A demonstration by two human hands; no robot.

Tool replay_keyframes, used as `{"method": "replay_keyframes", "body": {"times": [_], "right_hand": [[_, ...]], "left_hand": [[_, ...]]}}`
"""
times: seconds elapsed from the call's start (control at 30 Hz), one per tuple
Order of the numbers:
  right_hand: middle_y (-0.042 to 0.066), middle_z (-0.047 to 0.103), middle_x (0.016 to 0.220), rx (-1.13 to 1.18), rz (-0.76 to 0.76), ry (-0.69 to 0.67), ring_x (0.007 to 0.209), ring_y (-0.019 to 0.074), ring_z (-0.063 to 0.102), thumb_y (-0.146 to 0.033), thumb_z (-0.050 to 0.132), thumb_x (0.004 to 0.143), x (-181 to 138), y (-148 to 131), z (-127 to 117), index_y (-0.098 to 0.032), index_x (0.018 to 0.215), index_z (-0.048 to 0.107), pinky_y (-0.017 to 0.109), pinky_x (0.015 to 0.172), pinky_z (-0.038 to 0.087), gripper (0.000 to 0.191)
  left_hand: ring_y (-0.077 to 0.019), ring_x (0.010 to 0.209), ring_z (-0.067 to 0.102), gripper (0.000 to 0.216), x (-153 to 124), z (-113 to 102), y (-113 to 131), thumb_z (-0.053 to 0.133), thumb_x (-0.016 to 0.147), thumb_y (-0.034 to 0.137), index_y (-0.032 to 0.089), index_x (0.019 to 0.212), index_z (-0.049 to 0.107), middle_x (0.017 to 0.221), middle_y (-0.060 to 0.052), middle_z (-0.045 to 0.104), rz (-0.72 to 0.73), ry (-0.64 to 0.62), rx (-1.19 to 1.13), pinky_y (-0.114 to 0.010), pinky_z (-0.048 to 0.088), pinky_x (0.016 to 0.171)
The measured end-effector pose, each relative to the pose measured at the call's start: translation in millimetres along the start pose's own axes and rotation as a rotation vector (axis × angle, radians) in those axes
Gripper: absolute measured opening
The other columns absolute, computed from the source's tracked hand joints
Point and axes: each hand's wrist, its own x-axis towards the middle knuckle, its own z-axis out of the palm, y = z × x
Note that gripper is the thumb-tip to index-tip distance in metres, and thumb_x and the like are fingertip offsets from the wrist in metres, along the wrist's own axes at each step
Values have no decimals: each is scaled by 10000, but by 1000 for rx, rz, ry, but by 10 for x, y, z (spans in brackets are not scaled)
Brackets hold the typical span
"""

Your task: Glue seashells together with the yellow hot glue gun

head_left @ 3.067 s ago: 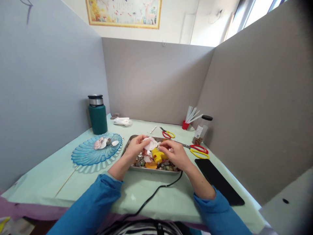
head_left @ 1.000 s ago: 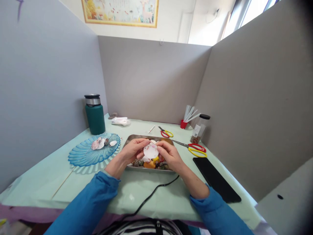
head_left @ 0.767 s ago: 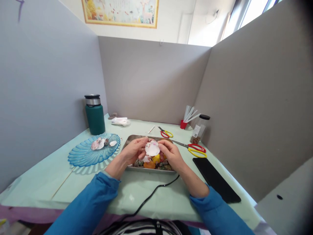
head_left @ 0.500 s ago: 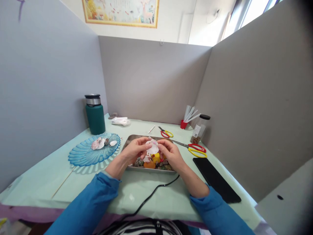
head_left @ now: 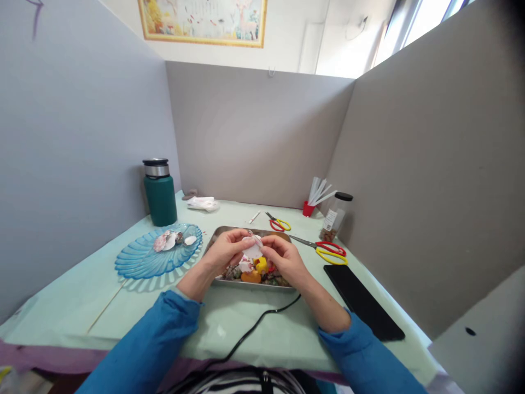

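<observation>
Over a metal tray [head_left: 256, 286], my left hand [head_left: 225, 250] pinches a flat white shell [head_left: 251, 250] between thumb and fingers. From the other side my right hand [head_left: 286, 257] closes its thumb and forefinger at the shell's right edge. A thin pinkish part shows at the top between the two hands, too small to make out. Below them in the tray lie a yellow piece [head_left: 261, 265], an orange piece [head_left: 251, 276], a white and red piece [head_left: 246, 265] and several dark, mottled shells or stones. The hands hide part of the tray.
Left stands a blue scalloped plate [head_left: 135, 262] with shells, a thin stick [head_left: 105, 306] and a green bottle [head_left: 159, 200]. Right are two scissors [head_left: 331, 250], a phone-like black slab [head_left: 363, 301], a jar [head_left: 336, 216] and a red cup of white sticks [head_left: 308, 209]. A black cable [head_left: 254, 327] crosses the front.
The white shell has tilted and sunk slightly between my hands. My right fingers have shifted a little left along its edge. More of the white and red piece below shows.
</observation>
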Motion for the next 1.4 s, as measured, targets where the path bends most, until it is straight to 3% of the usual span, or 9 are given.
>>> {"method": "replay_keyframes", "body": {"times": [0.27, 0.5, 0.7, 0.87, 1.03, 1.17, 1.27, 1.33, 1.4], "right_hand": [[-34, 552, 651, -7, 4, -18, 465, 57, 427, -412, 635, 749, 6, 39, -2, -177, 904, 596, 189, 436, 362, 284], [-51, 499, 589, -36, 31, 28, 451, 66, 421, -434, 596, 775, 4, 31, -17, -175, 888, 598, 194, 424, 360, 283], [-42, 516, 610, -25, 31, 61, 447, 71, 422, -442, 614, 761, 8, 28, -23, -177, 899, 596, 203, 420, 364, 300], [-26, 545, 660, -12, -11, 165, 481, 80, 443, -420, 636, 751, 16, 20, -22, -178, 887, 598, 212, 452, 379, 280], [-34, 533, 632, 17, 36, 109, 482, 86, 448, -425, 644, 748, 25, 30, -66, -173, 897, 599, 216, 457, 366, 296], [-59, 492, 532, 30, 74, 123, 466, 75, 424, -426, 637, 766, 89, 21, -180, -168, 890, 604, 204, 485, 339, 288], [-62, 497, 542, 22, 92, 146, 465, 67, 424, -425, 656, 757, 176, -1, -265, -173, 870, 594, 196, 485, 321, 283], [-61, 492, 538, 4, 106, 144, 462, 68, 420, -433, 655, 758, 230, -15, -300, -173, 879, 596, 196, 478, 320, 293], [-58, 487, 529, -35, 113, 150, 463, 74, 421, -443, 650, 761, 268, -20, -317, -170, 862, 595, 202, 475, 331, 297]], "left_hand": [[0, 288, 263, 297, 8, 0, -2, 694, 703, 417, 161, 777, 563, 460, 87, 441, -5, 5, 52, -145, 133, 304], [2, 288, 320, 351, 1, 1, -8, 712, 688, 378, 172, 918, 544, 553, 76, 530, 0, -105, 28, -140, 170, 307], [-12, 269, 225, 351, 24, 4, -8, 570, 791, 504, 157, 778, 520, 377, 111, 338, -9, -39, 16, -153, 121, 326], [-6, 293, 251, 350, 29, 3, -8, 585, 782, 491, 143, 812, 560, 443, 81, 443, 10, -18, 61, -163, 117, 339], [-22, 298, 251, 354, 39, -25, -24, 618, 744, 498, 146, 776, 585, 366, 98, 354, -15, -15, 104, -173, 130, 352], [-14, 326, 326, 371, 82, -115, 79, 585, 756, 496, 136, 828, 634, 662, -12, 649, -37, -21, 259, -185, 193, 352], [-43, 385, 424, 374, 150, -235, 255, 554, 769, 493, 132, 718, 636, 768, -60, 692, -61, 36, 494, -201, 319, 397], [-108, 525, 559, 388, 209, -330, 396, 525, 784, 487, 138, 672, 651, 768, -75, 698, -29, 61, 695, -230, 416, 496], [-176, 800, 633, 290, 277, -442, 538, 596, 744, 432, 164, 778, 700, 970, -78, 699, 88, 24, 890, -262, 471, 683]]}}
